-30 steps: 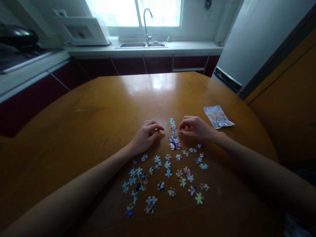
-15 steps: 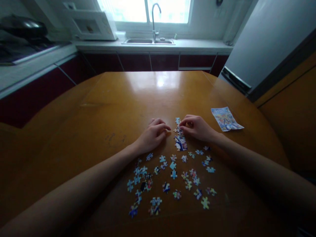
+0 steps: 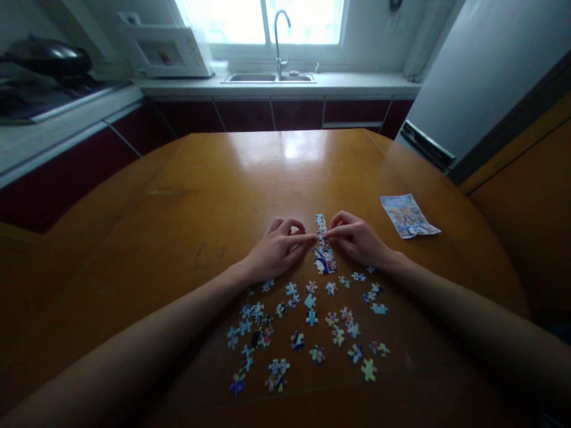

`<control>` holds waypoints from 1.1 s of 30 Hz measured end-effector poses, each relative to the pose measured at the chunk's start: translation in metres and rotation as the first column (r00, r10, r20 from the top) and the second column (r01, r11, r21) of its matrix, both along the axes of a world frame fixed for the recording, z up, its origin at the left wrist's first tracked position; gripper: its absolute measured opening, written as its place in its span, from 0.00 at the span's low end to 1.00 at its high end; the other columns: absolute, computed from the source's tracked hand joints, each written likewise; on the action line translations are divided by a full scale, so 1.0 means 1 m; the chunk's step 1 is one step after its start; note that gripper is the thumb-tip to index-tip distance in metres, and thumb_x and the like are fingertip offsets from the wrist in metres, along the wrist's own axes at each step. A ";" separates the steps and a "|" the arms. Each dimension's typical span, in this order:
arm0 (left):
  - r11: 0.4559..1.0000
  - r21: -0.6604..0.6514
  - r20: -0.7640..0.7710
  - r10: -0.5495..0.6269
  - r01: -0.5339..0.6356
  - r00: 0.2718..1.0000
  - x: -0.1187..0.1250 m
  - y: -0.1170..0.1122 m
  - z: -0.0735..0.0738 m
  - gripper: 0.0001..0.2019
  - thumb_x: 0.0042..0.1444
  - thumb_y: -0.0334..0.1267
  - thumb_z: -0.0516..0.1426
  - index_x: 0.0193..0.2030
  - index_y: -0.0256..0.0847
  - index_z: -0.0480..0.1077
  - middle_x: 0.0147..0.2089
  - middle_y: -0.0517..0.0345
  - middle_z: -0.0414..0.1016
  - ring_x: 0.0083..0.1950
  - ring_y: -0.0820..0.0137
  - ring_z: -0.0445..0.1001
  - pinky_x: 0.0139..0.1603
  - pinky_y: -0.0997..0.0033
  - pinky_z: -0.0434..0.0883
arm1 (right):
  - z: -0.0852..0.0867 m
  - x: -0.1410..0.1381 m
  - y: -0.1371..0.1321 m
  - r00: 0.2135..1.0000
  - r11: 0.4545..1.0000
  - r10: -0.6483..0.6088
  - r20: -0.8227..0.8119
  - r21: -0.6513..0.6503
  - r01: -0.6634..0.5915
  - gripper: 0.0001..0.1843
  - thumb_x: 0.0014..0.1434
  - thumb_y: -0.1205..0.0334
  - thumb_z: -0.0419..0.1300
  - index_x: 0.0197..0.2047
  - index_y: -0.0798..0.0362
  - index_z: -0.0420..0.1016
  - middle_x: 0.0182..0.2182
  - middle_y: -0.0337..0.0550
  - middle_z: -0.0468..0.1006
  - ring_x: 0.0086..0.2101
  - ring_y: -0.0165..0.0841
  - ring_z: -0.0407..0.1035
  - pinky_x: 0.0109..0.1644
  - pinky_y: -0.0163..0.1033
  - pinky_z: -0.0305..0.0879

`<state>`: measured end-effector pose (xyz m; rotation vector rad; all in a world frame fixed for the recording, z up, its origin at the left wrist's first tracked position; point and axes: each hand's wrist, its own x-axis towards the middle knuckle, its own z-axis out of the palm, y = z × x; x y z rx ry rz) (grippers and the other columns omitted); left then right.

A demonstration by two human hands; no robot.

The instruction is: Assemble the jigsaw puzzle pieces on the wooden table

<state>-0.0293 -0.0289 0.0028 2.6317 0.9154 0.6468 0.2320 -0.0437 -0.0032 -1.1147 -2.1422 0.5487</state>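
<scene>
A narrow strip of joined jigsaw pieces (image 3: 325, 261) lies on the wooden table between my hands. My left hand (image 3: 281, 246) is at the strip's left side, its index finger stretched out so the tip meets the edge; it holds nothing. From the other side, my right hand (image 3: 359, 239) has thumb and fingers closed together at the strip's right edge, about mid-length. Fingertips cover part of the joint there. Nearer to me, several loose jigsaw pieces (image 3: 311, 317) are spread out, among them a yellow-green piece (image 3: 369, 370) and a cluster of pale blue ones (image 3: 245, 326).
A creased picture sheet (image 3: 409, 216) lies right of my right hand. The table (image 3: 214, 184) reaches toward a counter with a sink (image 3: 252, 78) and tap. A fridge (image 3: 482, 77) stands at right, and a dark pan (image 3: 49, 56) rests on the stove at left.
My left hand has moved right, its index finger now reaching the strip's edge. The right hand's fingertips have shifted slightly lower along the strip. The view has tilted a little.
</scene>
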 end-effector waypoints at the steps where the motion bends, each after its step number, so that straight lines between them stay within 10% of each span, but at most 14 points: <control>1: 1.000 0.001 0.003 -0.001 0.001 1.000 0.000 0.000 0.000 0.14 0.69 0.43 0.55 0.58 0.56 0.75 0.54 0.52 0.70 0.55 0.59 0.62 0.59 0.52 0.66 | 0.001 0.000 0.000 1.000 1.000 0.001 0.014 0.001 -0.001 0.10 0.63 0.65 0.61 0.40 0.46 0.85 0.40 0.44 0.75 0.38 0.34 0.70 0.44 0.43 0.66; 33: 1.000 -0.017 -0.004 -0.002 0.002 1.000 0.000 -0.001 0.002 0.14 0.69 0.41 0.53 0.57 0.52 0.74 0.55 0.51 0.69 0.56 0.59 0.62 0.61 0.51 0.65 | 0.007 -0.004 -0.003 0.957 0.996 0.011 0.291 0.078 -0.035 0.15 0.65 0.68 0.54 0.48 0.45 0.79 0.45 0.46 0.74 0.41 0.36 0.69 0.45 0.42 0.65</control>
